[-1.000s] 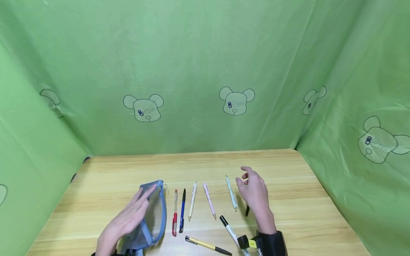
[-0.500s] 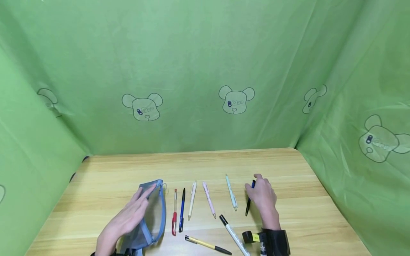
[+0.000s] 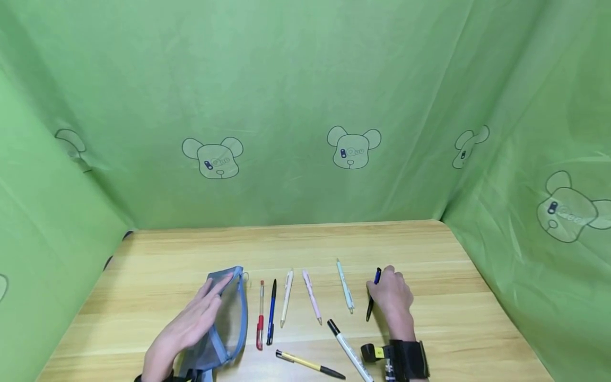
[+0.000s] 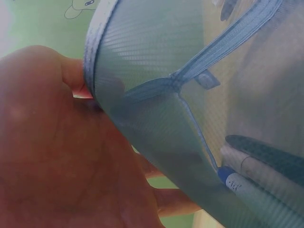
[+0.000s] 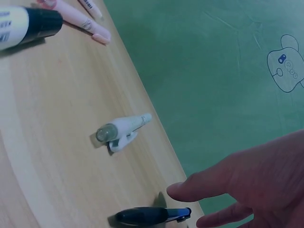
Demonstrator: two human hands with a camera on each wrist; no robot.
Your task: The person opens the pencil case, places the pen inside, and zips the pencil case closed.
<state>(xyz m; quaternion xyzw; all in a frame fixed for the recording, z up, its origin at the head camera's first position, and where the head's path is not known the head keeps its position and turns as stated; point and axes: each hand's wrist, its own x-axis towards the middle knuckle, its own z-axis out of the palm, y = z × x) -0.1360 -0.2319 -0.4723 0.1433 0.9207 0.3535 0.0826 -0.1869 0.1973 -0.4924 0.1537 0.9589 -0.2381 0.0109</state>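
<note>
Here, one hand on a mesh pouch, the other at a pen

Plainly, the two hands are well apart over the wood-grain worktop [image 3: 191,246]. The left hand [image 3: 191,323] rests on the side of a grey, see-through pouch [image 3: 231,323] with blue trim [image 3: 244,313]; its fingers lie extended along the mesh and are not wrapped round anything. The left wrist view shows the palm close to the pouch edge, with fingers passing behind it. Some pens show through the mesh there, but I cannot tell whether they lie inside or beyond it.

The right hand [image 3: 392,294] is at a black-and-blue pen [image 3: 370,307], which lies on the worktop, the rightmost in the row. In the right wrist view its thumb [image 5: 190,189] and a finger [image 5: 225,216] are apart, near the blue end of the pen; whether either touches it I cannot tell. A black band [image 3: 410,361] circles the right wrist.

Between the hands, running rightward from the pouch, lie a red pen [image 3: 260,318], a dark blue pen [image 3: 271,313], a white pen [image 3: 286,298], a lilac pen [image 3: 312,297] and a pale blue pen [image 3: 345,286], all separate. Nearer the person, a yellow pen [image 3: 307,365] lies crosswise, its black grip end towards a slanting white marker [image 3: 350,350] with a black cap. Green sheeting [image 3: 286,79] printed with bear outlines stands behind and at both sides.
</note>
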